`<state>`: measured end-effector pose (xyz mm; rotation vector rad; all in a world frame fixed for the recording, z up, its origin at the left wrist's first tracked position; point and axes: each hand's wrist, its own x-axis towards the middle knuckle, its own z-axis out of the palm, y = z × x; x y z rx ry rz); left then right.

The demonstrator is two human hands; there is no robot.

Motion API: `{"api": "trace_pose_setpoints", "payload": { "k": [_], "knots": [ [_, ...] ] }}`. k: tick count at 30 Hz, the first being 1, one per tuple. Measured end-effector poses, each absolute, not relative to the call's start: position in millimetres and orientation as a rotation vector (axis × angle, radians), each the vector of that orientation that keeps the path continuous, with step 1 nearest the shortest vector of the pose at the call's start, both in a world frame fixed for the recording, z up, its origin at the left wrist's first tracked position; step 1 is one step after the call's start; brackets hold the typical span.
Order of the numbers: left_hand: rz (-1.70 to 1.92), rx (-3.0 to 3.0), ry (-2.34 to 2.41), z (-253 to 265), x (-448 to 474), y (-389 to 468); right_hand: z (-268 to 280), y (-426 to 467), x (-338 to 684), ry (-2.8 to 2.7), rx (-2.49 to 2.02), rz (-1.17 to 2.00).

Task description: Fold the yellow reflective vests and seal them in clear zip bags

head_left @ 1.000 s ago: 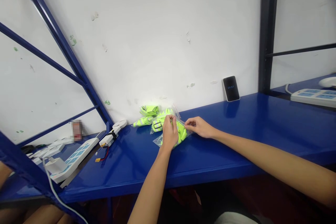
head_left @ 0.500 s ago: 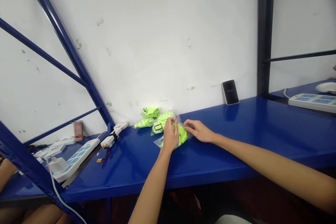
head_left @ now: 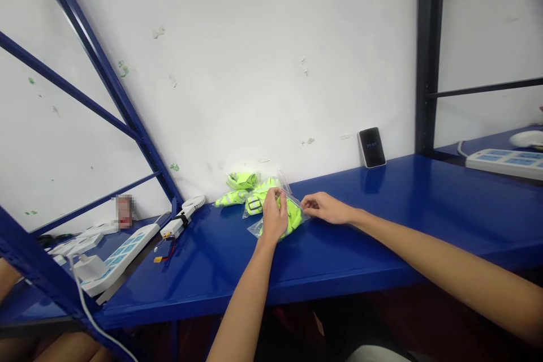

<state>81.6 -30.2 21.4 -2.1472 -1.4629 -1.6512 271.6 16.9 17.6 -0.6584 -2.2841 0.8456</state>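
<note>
A clear zip bag [head_left: 293,220] with folded fluorescent yellow-green fabric inside lies on the blue table between my hands. My left hand [head_left: 275,214] is closed on the upper left of the bag, thumb and fingers pinching near its top edge. At the right end of that edge, my right hand [head_left: 324,207] pinches the bag's corner with curled fingers. Just behind sits another bagged yellow-green bundle [head_left: 257,202] with a dark buckle showing. Two more yellow-green bundles, an upper one [head_left: 242,180] and a lower one [head_left: 231,198], rest against the wall.
A phone-like device [head_left: 372,147] leans on the wall at right. Left are a small white fan [head_left: 194,202], a white battery pack with wires [head_left: 177,226] and a power strip [head_left: 127,254]. Blue rack posts [head_left: 146,147] bound the left side. Another person's arm shows at far left.
My right hand has shifted slightly right along the bag's top edge. My left hand stays on the bag in nearly the same place.
</note>
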Motion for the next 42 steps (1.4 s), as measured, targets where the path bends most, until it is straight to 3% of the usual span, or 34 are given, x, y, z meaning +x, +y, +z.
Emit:
{"api": "trace_pose_setpoints", "payload": {
  "k": [25, 36, 42],
  "knots": [
    [-1.682, -2.171, -1.423, 19, 81, -30, 23, 19, 270, -2.369, -0.607, 0.924],
    [-1.695, -2.231, -1.392, 20, 80, -28, 21, 8, 266, -2.403, -0.545, 0.652],
    [-1.755, -2.294, -1.427, 19, 74, -24, 2, 13, 232, -2.186, -0.695, 0.348]
  ]
}}
